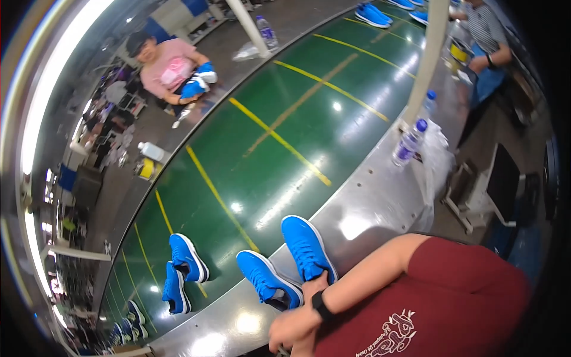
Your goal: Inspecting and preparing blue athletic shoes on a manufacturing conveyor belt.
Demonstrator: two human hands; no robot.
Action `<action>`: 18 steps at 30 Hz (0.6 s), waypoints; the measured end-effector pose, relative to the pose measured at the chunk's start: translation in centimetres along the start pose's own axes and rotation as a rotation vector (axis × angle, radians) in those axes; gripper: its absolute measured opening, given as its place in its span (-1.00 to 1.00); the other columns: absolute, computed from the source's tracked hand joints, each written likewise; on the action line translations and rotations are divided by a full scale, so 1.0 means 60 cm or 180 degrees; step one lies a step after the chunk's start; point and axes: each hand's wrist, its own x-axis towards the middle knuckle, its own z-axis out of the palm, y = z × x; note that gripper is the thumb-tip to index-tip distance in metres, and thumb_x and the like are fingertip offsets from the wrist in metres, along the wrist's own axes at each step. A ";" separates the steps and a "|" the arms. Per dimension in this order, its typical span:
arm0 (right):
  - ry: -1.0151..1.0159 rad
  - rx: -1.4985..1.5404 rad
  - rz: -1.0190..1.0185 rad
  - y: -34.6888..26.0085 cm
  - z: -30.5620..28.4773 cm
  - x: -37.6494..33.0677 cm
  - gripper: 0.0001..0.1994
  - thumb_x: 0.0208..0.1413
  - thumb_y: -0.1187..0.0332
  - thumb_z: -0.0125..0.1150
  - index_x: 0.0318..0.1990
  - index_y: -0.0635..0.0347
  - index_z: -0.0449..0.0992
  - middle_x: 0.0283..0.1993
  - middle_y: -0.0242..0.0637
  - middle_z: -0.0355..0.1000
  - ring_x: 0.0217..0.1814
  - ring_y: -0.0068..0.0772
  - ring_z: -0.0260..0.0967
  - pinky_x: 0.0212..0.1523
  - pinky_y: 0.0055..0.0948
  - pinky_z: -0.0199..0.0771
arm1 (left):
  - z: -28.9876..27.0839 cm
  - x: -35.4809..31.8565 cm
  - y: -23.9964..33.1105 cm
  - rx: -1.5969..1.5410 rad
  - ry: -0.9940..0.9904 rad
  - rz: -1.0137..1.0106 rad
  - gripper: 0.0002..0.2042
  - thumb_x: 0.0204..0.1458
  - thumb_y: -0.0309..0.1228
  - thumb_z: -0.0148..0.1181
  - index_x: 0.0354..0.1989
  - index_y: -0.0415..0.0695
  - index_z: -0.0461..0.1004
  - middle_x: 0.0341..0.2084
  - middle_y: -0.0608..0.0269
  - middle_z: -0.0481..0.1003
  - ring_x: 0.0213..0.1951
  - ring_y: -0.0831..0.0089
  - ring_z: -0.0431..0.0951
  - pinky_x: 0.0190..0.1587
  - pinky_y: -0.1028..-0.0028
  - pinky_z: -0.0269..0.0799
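1. The person in the dark red shirt is sitting at a green conveyor belt with yellow lines.
2. Two blue sneakers are sitting at the near edge of the belt, partly on the shiny metal ledge.
3. The right blue sneaker is pointing away, and its heel is touching the person's wrist.
4. The left blue sneaker is lying just beside it.
5. One hand with a black wristband is resting low, near the left sneaker's heel. Its fingers are curling in, but I cannot tell whether they are holding anything or which hand it is.
6. Another pair of blue sneakers is riding farther left.
7. A person in pink is holding a blue shoe across the belt.
8. A water bottle is standing on the ledge.
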 end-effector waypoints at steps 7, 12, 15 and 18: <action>-0.0343 0.0955 -0.0622 0.010 0.072 -0.001 -0.80 -0.13 0.41 0.10 -0.29 0.24 0.47 -0.30 0.02 0.43 -0.22 0.09 0.39 -0.25 -0.09 0.39 | -0.001 -0.014 -0.006 0.0124 0.0953 0.2105 -0.68 -0.18 -0.12 0.25 -0.44 -0.13 0.46 -0.67 -0.04 0.46 -0.57 0.01 0.50 -0.48 0.14 0.42; 0.0477 0.0332 0.0396 0.061 0.005 -0.104 -0.69 0.00 0.34 0.11 -0.08 0.20 0.46 -0.25 -0.01 0.47 -0.20 0.04 0.42 -0.20 -0.16 0.41 | 0.100 0.038 -0.104 -0.1365 0.1280 0.2636 -0.48 -0.07 -0.02 0.18 -0.03 -0.04 0.19 -0.17 0.01 0.24 -0.12 0.00 0.26 -0.11 0.12 0.21; 0.1671 0.0004 0.1055 0.113 0.004 -0.222 -0.69 0.03 0.28 0.11 -0.09 0.21 0.49 -0.32 -0.09 0.49 -0.24 -0.02 0.45 -0.21 -0.22 0.44 | 0.048 0.013 -0.038 -0.0955 0.1881 0.3449 -0.68 -0.18 -0.12 0.25 -0.38 -0.12 0.50 -0.65 0.02 0.48 -0.57 0.05 0.52 -0.48 0.17 0.43; 0.1697 0.0264 0.1963 0.101 -0.022 -0.285 -0.68 0.04 0.21 0.13 -0.13 0.22 0.50 -0.34 -0.11 0.49 -0.26 -0.06 0.45 -0.21 -0.24 0.44 | 0.001 -0.028 -0.012 0.0043 0.1214 0.2282 -0.72 -0.09 -0.12 0.19 -0.41 -0.11 0.50 -0.69 0.05 0.48 -0.64 0.09 0.51 -0.56 0.20 0.41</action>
